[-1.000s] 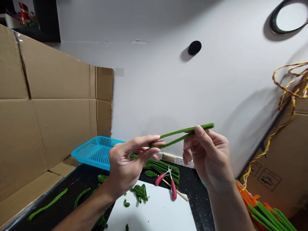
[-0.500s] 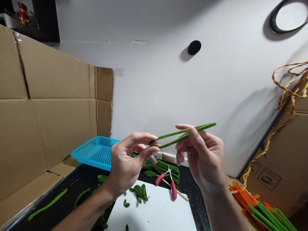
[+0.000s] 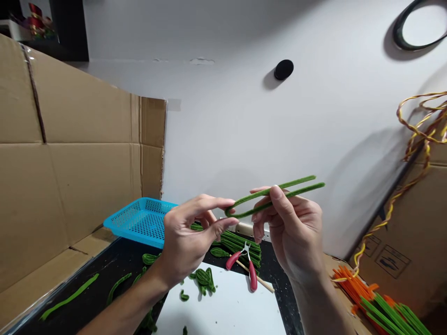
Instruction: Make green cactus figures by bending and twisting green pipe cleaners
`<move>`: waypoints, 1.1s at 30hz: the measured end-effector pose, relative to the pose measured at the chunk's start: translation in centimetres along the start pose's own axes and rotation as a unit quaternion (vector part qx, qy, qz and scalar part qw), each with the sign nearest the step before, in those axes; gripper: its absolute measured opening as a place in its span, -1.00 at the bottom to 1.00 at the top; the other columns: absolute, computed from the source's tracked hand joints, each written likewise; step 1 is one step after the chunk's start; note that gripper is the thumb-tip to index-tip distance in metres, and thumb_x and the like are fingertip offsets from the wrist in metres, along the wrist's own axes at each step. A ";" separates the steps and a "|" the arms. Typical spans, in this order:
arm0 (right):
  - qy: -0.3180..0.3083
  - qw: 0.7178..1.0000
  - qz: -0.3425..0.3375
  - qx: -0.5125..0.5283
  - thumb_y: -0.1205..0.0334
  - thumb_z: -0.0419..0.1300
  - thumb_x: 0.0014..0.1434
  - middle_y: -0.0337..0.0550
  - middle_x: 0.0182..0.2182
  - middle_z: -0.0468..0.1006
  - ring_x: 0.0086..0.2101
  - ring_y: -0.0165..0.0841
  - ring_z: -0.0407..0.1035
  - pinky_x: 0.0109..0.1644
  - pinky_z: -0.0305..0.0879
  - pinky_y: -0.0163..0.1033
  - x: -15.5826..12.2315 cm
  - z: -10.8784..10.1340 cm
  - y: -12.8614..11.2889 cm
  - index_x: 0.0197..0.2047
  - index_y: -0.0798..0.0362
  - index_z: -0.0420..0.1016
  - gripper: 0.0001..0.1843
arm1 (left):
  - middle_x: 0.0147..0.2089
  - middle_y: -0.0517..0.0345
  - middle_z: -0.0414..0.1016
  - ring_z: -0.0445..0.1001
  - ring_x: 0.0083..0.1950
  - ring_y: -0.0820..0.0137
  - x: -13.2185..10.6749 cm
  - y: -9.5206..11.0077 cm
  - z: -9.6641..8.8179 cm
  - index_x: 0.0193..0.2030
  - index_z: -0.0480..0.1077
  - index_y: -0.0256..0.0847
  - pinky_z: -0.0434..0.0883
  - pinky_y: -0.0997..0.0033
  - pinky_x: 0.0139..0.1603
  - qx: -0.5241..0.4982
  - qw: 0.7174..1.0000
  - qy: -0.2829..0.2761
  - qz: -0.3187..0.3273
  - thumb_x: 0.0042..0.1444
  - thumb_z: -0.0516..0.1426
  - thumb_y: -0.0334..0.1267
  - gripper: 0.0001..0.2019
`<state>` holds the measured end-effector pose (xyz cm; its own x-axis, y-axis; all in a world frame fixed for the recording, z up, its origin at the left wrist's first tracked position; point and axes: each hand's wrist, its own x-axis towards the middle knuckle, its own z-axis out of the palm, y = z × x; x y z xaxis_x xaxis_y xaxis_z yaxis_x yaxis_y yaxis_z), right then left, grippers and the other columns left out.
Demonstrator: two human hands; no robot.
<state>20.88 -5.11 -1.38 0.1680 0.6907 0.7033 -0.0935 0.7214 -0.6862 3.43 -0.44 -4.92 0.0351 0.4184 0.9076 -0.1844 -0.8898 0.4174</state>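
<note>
Close in, both hands are raised over the table and share one green pipe cleaner (image 3: 279, 194), folded into a long hairpin. The left hand (image 3: 188, 237) has thumb and forefinger narrowed onto the bent end, at the strip's nine o'clock tip. The right hand (image 3: 293, 228) pinches both legs between thumb and fingers near the middle — the two free ends poke out toward two o'clock, a little apart.

Beneath the hands, at six o'clock, a white sheet (image 3: 226, 311) lies on the black tabletop (image 3: 104, 265), with small folded green pieces (image 3: 204, 277) on its far edge. Red-handled pliers (image 3: 244, 263) lie across a thin wooden stick (image 3: 263, 283). Loose green strips (image 3: 70, 298) lie at eight o'clock, and a bundle of orange and green stems (image 3: 377, 302) at four o'clock.

Just beyond the pliers sits a heap of green pipe cleaners (image 3: 240, 242), with a blue mesh basket (image 3: 139, 221) at nine o'clock. Behind that stand cardboard panels (image 3: 70, 163) and a white wall (image 3: 226, 130) — on it a black round knob (image 3: 283, 69) at twelve o'clock, with a twisted yellow-and-red cord (image 3: 419, 139) at two.
</note>
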 end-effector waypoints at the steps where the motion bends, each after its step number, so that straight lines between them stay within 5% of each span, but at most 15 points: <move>1: -0.001 1.000 0.000 0.001 0.05 0.37 0.36 -0.09 -0.48 0.67 -0.72 -0.46 0.41 -0.71 0.31 -0.34 0.0 0.0 0.0 -0.48 0.10 0.63 -0.58 | -0.21 0.27 0.69 0.46 -0.53 0.61 0.0 0.0 0.0 -0.03 0.67 0.00 0.45 0.53 -0.52 0.008 1.000 0.004 0.012 0.13 0.45 -0.43 -0.69; 8: -0.013 1.000 0.009 0.001 0.04 0.35 0.38 -0.22 -0.59 0.60 -0.72 -0.46 0.40 -0.70 0.31 -0.38 -0.2 0.3 -0.3 -0.14 0.04 0.74 -0.76 | -0.26 0.25 0.66 0.39 -0.58 0.60 0.2 -0.2 -0.2 0.01 0.67 0.01 0.38 0.49 -0.60 -0.001 1.000 -0.009 -0.013 0.24 0.38 -0.38 -0.75; 14: -0.025 1.000 0.010 0.006 0.00 0.32 0.40 -0.19 -0.58 0.62 -0.72 -0.44 0.41 -0.70 0.30 -0.35 -0.2 0.2 -0.4 -0.12 0.03 0.76 -0.71 | -0.39 0.25 0.61 0.39 -0.62 0.56 0.1 -0.3 -0.3 -0.01 0.71 0.01 0.35 0.46 -0.64 -0.015 0.999 0.006 -0.039 0.24 0.40 -0.31 -0.80; 33: -0.045 0.998 0.021 0.032 -0.06 0.28 0.41 -0.18 -0.58 0.60 -0.73 -0.41 0.40 -0.75 0.28 -0.34 -0.3 0.4 -0.5 -0.13 0.06 0.77 -0.63 | -0.26 0.26 0.76 0.44 -0.59 0.55 0.3 0.1 -0.4 -0.01 0.72 0.12 0.47 0.44 -0.56 -0.013 0.999 0.050 0.007 0.21 0.40 -0.43 -0.68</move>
<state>20.45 -5.66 -1.13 0.0747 0.7206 0.6893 -0.1626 0.6908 -0.7045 3.05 -0.34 -4.65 -0.0656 0.4237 0.9034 -0.2089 -0.8912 0.4027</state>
